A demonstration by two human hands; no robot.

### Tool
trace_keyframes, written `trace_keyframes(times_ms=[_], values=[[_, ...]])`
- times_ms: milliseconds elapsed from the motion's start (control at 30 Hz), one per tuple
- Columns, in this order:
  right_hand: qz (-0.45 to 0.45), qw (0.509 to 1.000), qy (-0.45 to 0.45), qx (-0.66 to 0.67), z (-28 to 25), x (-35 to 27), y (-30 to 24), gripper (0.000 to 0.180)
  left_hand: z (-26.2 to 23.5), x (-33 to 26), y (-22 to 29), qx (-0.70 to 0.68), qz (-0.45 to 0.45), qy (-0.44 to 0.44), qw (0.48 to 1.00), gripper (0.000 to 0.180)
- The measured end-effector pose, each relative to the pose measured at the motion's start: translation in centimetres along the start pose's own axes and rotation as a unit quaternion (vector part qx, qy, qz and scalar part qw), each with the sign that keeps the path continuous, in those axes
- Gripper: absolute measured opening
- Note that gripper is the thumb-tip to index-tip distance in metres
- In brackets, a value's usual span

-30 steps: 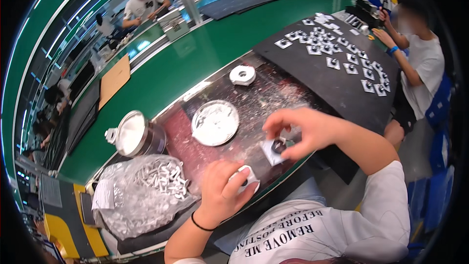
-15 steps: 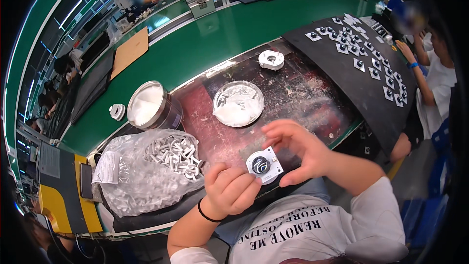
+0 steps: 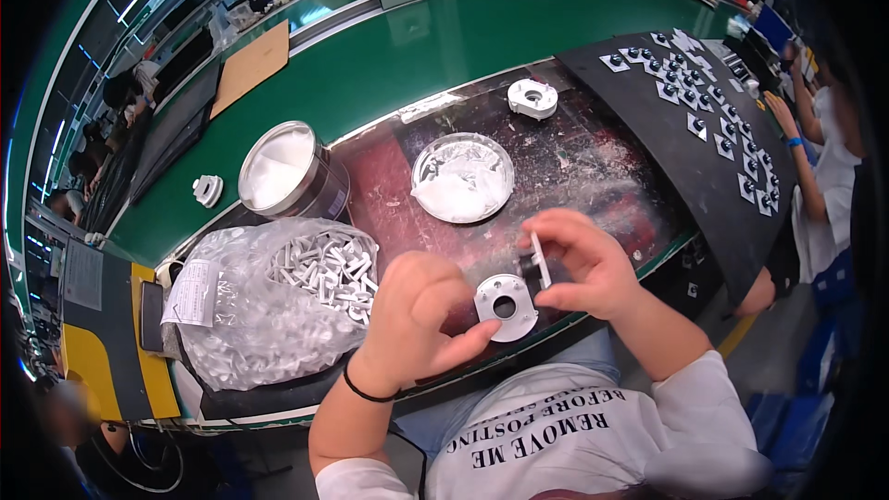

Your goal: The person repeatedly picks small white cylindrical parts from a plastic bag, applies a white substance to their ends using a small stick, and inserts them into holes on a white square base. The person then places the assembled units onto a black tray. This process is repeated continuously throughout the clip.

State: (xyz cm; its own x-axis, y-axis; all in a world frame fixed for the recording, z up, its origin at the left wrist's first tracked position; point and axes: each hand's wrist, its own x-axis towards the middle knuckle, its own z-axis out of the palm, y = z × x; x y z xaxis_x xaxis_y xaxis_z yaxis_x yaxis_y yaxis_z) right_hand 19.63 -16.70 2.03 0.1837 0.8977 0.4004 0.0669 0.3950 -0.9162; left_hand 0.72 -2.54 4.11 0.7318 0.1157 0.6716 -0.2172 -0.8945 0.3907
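My left hand (image 3: 415, 317) grips a white round plastic housing (image 3: 519, 317) by its left edge, thumb in front. Its face, with a hole in the middle, is turned up. Just to the right, my right hand (image 3: 593, 268) pinches a thin square white plate (image 3: 540, 261) between thumb and fingers. The plate is seen edge-on, and a black round lens (image 3: 529, 269) on it points toward the housing. A narrow gap separates plate and housing. Beyond my hands, a round shallow dish (image 3: 463, 208) of white paste lies on the dark red worktop.
Left of my hands are a clear bag (image 3: 250, 333) of white plastic pieces and a tin (image 3: 319, 185) of white paste. Another white housing (image 3: 532, 99) sits farther back. Several lens plates lie on a black mat (image 3: 648, 120) at right, near a co-worker's arm (image 3: 806, 167).
The lens plate, earlier lying over the housing in my left hand, is now off it in my right hand and turned edge-on. My right hand has closed on it.
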Motion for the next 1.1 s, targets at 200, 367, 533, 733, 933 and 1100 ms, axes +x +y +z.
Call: trace_keyframes(times_ms=[200, 367, 533, 733, 933, 1100], values=[[-0.014, 0.913, -0.188, -0.363, 0.4, 0.6, -1.6, 0.052, 1.5, -0.6, -0.7, -0.052, -0.081, -0.136, 0.986, 0.107], [-0.062, 0.891, -0.206, -0.401, 0.9, 0.3, -1.1, 0.040, 2.6, -1.2, -1.0, -0.067, -0.143, -0.205, 0.966, 0.115], [-0.058, 0.892, -0.206, -0.399, 1.1, 0.3, -0.6, 0.031, 3.0, -1.6, -1.0, -0.059, -0.151, -0.206, 0.965, 0.116], [-0.098, 0.882, -0.207, -0.412, 0.9, 0.4, -0.4, 0.028, 3.0, -1.6, -0.8, -0.055, -0.164, -0.214, 0.962, 0.116], [-0.064, 0.906, -0.175, -0.380, 0.9, 0.3, -0.4, 0.026, 3.2, -1.7, -1.0, -0.064, -0.138, -0.168, 0.974, 0.116], [-0.098, 0.905, -0.200, -0.361, 0.8, 0.3, 0.2, 0.023, 3.2, -1.6, -1.0, -0.068, -0.131, -0.164, 0.975, 0.115]])
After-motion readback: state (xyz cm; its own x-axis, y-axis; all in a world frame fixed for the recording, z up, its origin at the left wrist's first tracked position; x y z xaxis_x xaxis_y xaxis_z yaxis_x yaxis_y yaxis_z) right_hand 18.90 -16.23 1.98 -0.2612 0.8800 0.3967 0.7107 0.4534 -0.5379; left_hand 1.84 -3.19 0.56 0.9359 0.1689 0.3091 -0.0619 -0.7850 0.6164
